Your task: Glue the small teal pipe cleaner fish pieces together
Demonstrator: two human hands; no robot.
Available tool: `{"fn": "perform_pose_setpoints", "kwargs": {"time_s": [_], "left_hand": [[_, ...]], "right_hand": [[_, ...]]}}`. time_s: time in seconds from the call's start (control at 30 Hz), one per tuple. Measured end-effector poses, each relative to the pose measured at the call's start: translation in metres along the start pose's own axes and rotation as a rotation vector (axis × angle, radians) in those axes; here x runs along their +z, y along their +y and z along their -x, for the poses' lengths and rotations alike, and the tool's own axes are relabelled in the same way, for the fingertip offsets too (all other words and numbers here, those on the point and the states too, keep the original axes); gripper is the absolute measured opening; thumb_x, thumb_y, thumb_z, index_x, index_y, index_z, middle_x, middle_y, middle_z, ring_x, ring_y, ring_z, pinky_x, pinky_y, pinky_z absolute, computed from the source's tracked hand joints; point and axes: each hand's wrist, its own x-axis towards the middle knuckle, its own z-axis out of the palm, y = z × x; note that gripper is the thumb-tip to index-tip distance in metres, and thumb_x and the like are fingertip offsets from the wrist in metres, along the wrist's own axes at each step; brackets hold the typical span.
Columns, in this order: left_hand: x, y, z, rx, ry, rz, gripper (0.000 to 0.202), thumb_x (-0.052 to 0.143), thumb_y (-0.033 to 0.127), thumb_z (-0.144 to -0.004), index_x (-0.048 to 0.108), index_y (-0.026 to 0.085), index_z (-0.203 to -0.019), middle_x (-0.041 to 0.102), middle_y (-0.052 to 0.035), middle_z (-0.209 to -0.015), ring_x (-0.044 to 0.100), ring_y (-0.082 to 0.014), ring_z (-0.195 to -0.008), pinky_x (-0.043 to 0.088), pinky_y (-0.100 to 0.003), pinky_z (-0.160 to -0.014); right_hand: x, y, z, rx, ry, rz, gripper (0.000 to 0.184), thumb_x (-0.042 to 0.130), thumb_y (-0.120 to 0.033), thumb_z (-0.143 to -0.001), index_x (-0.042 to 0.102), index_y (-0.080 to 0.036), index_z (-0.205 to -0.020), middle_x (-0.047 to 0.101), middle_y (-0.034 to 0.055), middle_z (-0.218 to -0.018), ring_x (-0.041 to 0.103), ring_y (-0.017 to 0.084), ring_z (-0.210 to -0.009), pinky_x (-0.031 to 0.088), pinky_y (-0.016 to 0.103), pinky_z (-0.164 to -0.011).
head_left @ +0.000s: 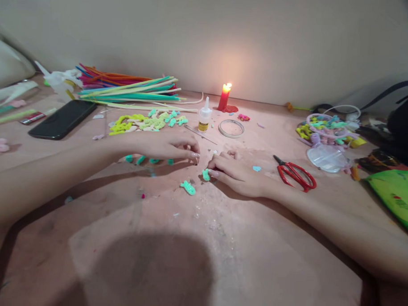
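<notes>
Resting the loosely curled right hand [238, 173] on the pinkish tabletop [260, 257], touching a small mint-green fuzzy rabbit-shaped piece [206, 175] there with its thumb. Bending the left hand [166, 145] narrowly just beside; cannot tell whether gripping anything with either.

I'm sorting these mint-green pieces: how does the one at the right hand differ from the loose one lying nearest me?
The small piece touches the right hand; the loose piece lies untouched. The small piece looks shorter, perhaps partly covered; the loose piece looks longer. Both are mint green.
</notes>
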Motion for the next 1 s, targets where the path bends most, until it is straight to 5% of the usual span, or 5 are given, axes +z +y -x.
{"fn": "perform_pose_setpoints", "kwargs": {"time_s": [0.13,0.4,0.67,1.0], "left_hand": [[0.001,-0.002,-0.002,-0.031,-0.034,0.024,0.045,0.050,0.055,-0.108,0.077,0.019,-0.110,0.076,-0.0080,-0.112,0.064,-0.0223,-0.101,0.048,-0.031,-0.095],[0.024,0.006,-0.008,-0.068,-0.132,0.143,0.042,0.043,0.052,-0.112,0.069,0.021,-0.125,0.071,-0.0059,-0.131,0.063,-0.0226,-0.122,0.047,-0.032,-0.104],[0.028,0.007,-0.009,-0.039,-0.109,0.234,0.028,0.049,0.041,-0.107,0.064,0.018,-0.103,0.067,-0.0045,-0.103,0.062,-0.0193,-0.097,0.048,-0.028,-0.086],[0.012,0.018,-0.001,-0.028,-0.061,-0.137,0.048,0.037,0.054,-0.110,0.070,0.019,-0.107,0.071,-0.0089,-0.117,0.057,-0.0256,-0.110,0.042,-0.037,-0.104]], "right_hand": [[-0.001,-0.001,0.001,-0.001,-0.023,0.049,0.038,0.034,-0.042,-0.116,0.063,-0.021,-0.105,0.069,0.0079,-0.109,0.060,0.023,-0.101,0.040,0.046,-0.106],[0.001,0.001,-0.001,-0.065,0.009,0.040,0.036,0.033,-0.043,-0.115,0.056,-0.021,-0.097,0.064,0.0077,-0.102,0.056,0.023,-0.095,0.043,0.042,-0.094],[0.002,0.003,-0.001,-0.005,-0.008,0.039,0.035,0.033,-0.043,-0.115,0.057,-0.022,-0.102,0.067,0.0087,-0.112,0.059,0.023,-0.102,0.042,0.045,-0.098],[0.002,-0.001,-0.001,-0.023,0.015,0.128,0.037,0.032,-0.041,-0.116,0.059,-0.021,-0.100,0.065,0.0090,-0.110,0.056,0.024,-0.104,0.036,0.049,-0.106]]}}
